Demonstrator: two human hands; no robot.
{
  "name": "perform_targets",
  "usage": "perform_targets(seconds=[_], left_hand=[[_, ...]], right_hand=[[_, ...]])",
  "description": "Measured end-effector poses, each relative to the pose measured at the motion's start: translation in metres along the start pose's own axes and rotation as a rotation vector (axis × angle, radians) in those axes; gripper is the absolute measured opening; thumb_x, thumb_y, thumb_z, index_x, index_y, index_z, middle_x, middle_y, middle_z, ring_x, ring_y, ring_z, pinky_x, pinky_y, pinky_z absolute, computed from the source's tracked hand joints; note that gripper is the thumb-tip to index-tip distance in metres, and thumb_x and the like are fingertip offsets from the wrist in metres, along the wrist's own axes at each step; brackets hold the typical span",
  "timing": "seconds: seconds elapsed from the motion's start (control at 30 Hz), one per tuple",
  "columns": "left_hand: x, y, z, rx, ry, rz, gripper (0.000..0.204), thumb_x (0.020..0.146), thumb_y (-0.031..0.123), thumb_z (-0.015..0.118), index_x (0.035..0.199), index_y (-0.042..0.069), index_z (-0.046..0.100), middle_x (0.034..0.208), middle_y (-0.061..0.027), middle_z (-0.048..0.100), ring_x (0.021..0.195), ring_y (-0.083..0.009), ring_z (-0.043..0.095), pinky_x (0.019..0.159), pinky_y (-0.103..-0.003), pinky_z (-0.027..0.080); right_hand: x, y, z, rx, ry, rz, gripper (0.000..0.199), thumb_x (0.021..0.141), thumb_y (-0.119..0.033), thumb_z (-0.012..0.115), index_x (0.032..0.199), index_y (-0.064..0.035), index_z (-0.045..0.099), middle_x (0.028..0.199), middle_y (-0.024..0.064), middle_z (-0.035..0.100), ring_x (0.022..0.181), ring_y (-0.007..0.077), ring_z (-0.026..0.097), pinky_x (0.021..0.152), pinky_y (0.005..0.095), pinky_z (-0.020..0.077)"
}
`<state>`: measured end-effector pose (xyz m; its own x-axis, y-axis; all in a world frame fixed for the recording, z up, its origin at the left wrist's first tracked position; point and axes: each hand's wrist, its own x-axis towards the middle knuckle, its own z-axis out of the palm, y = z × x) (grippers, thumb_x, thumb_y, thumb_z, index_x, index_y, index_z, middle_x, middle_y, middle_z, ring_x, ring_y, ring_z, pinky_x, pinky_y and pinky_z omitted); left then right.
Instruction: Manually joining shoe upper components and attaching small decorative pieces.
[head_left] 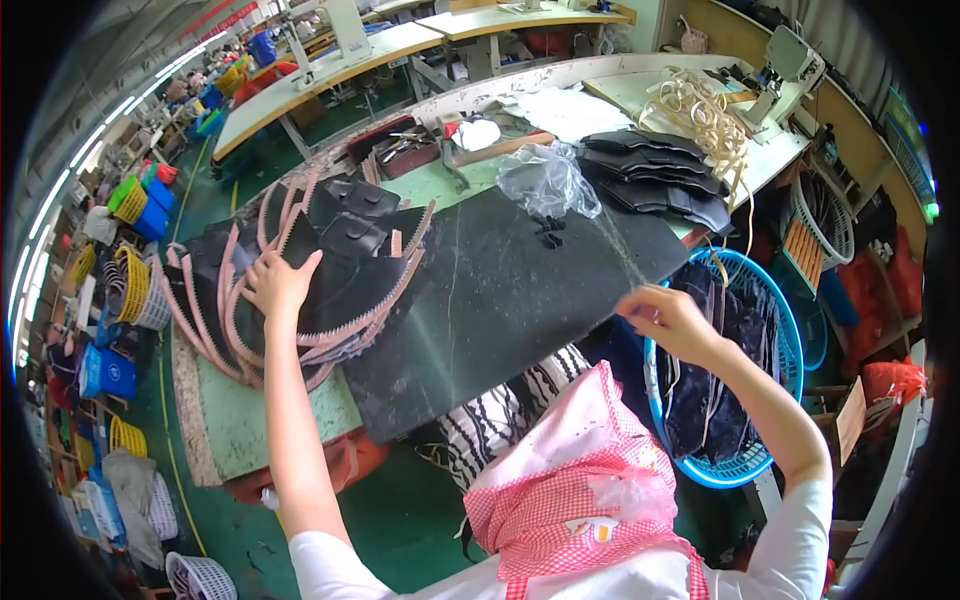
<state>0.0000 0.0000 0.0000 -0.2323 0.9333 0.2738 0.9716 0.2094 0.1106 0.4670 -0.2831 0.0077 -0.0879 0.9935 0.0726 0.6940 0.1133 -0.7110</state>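
Observation:
My left hand (280,287) lies on a heap of black leather-like pieces (340,250) at the left of the bench, its thumb and fingers spread apart. Pinkish strips with zigzag edges (300,338) run along these curved pieces. At the right edge of the dark slab (500,310), my right hand (672,318) is closed, fingertips pressed together. Whatever it may hold is too small to make out. Below that hand stands a blue plastic basket (655,400) with dark pieces and thin strips inside.
A clear plastic bag (550,178) and small black bits (550,232) lie on the slab. Behind are stacked black pieces (655,175), coiled cream tape (705,115), a tool tray (407,150) and a sewing machine (790,75). Several baskets line the left aisle.

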Motion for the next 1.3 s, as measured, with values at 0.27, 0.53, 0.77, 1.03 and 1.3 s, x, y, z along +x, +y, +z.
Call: perform_targets(seconds=[0.27,0.53,0.77,1.03,1.3], left_hand=[[-0.006,-0.026,-0.021,-1.256,0.031,0.420,0.025,0.097,0.001,0.070,0.119,-0.001,0.060,0.114,-0.0046,0.065,0.109,-0.0140,0.063,0.101,-0.029,0.049],[-0.052,0.087,-0.081,-0.828,-0.852,1.123,0.023,0.084,0.000,0.074,0.106,0.008,0.070,0.100,-0.0026,0.071,0.107,-0.0196,0.065,0.100,-0.037,0.049],[-0.144,0.110,-0.019,-0.700,-0.039,1.053,0.015,0.075,0.005,0.076,0.086,0.013,0.070,0.099,-0.0009,0.059,0.091,-0.0229,0.061,0.078,-0.035,0.050],[-0.162,0.082,0.010,-1.311,-0.239,0.767,0.014,0.087,0.009,0.060,0.076,0.001,0.059,0.100,-0.0192,0.073,0.089,-0.0282,0.070,0.079,-0.036,0.054],[-0.169,0.083,-0.003,-1.208,-0.368,0.735,0.016,0.090,0.011,0.061,0.079,0.002,0.056,0.091,-0.0133,0.067,0.075,-0.0216,0.061,0.068,-0.033,0.047]], right_hand=[[0.147,0.051,0.039,-0.231,0.194,-0.087,0.035,0.089,-0.011,0.075,0.122,-0.0085,0.065,0.107,0.0146,0.062,0.081,0.0295,0.068,0.077,0.0422,0.0555],[0.144,0.009,0.031,0.111,0.103,0.118,0.022,0.096,-0.008,0.069,0.118,-0.0067,0.070,0.095,0.0034,0.072,0.070,0.0084,0.062,0.062,0.0260,0.0534],[0.141,-0.030,0.061,0.564,-0.228,0.247,0.021,0.103,-0.013,0.063,0.119,-0.0006,0.068,0.093,0.0070,0.074,0.072,0.0100,0.068,0.060,0.0259,0.0579],[0.143,-0.041,0.086,0.018,-0.371,-0.210,0.027,0.096,-0.031,0.074,0.099,-0.0035,0.077,0.092,0.0106,0.072,0.072,0.0195,0.072,0.067,0.0336,0.0566],[0.137,-0.044,0.085,0.436,-0.613,0.135,0.021,0.092,-0.023,0.079,0.094,-0.0022,0.077,0.078,0.0090,0.076,0.071,0.0173,0.075,0.067,0.0318,0.0583]])
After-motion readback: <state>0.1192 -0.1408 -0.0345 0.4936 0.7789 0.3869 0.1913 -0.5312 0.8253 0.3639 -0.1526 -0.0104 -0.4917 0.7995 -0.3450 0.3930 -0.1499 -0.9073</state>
